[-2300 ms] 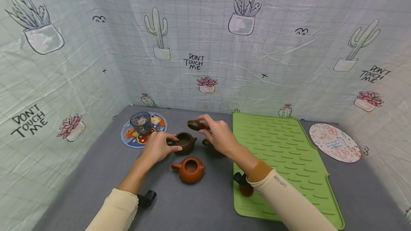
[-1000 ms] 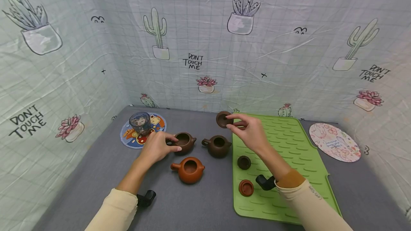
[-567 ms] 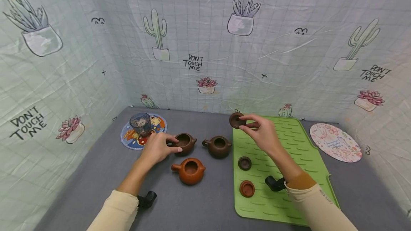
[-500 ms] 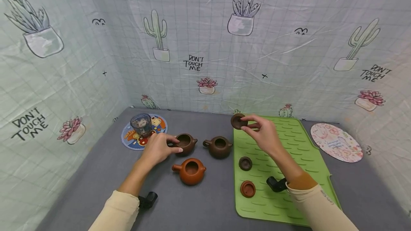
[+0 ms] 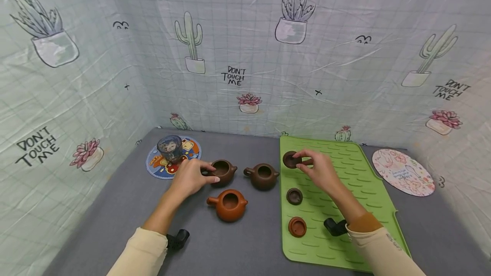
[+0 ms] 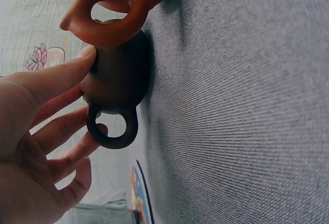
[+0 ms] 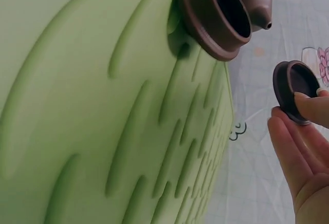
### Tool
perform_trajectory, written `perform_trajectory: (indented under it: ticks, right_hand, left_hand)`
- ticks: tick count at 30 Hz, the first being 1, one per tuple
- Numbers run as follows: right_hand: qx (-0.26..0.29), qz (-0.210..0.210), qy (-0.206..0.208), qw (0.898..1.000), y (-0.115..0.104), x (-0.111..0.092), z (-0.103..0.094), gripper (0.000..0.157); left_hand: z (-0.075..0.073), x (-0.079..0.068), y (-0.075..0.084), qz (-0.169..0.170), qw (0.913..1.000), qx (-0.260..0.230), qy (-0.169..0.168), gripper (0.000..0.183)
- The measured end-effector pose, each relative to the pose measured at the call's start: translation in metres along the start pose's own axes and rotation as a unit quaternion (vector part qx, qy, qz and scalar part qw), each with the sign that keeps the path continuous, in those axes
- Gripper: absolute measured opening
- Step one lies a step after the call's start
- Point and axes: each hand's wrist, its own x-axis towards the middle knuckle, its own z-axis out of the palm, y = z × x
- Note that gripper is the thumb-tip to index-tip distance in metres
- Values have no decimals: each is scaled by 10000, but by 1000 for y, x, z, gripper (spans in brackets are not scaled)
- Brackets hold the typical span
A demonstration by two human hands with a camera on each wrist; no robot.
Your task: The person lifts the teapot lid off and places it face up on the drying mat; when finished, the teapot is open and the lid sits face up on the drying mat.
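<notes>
My left hand [image 5: 190, 178] steadies a dark brown teapot [image 5: 230, 177] by its rim, with the thumb on the near side and fingers beyond. Its loop handle [image 6: 114, 141] shows in the left wrist view. Over the green mat's far left corner, my right hand [image 5: 321, 173] pinches a dark brown teapot lid [image 5: 290, 160] at its edge, its hollow underside facing up. In the right wrist view this lid [image 7: 280, 82] hangs clear of the mat between thumb and fingers. A second brown teapot [image 5: 262, 182] and an orange-brown teapot [image 5: 230, 213] stand lidless nearby.
On the ribbed green mat [image 5: 345, 191] lie another dark lid [image 5: 294, 196] and a reddish lid [image 5: 297, 227], both underside up. A clear glass [image 5: 170, 148] stands on a colourful round coaster [image 5: 153, 167] at left. A floral oval mat [image 5: 402, 171] lies at far right.
The right hand has carried the dark lid rightward from beside the left teapot and lowered it over the green mat, underside turned up. The left hand has kept its hold on the teapot.
</notes>
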Motion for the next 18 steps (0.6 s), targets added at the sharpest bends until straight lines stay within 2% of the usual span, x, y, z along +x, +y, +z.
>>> perform_trajectory:
  ticks: [18]
  right_hand:
    - [-213,282,-544,9979,23,-9,11,25]
  left_hand:
    - [-1,1,1,-41,10000,12,-69,29]
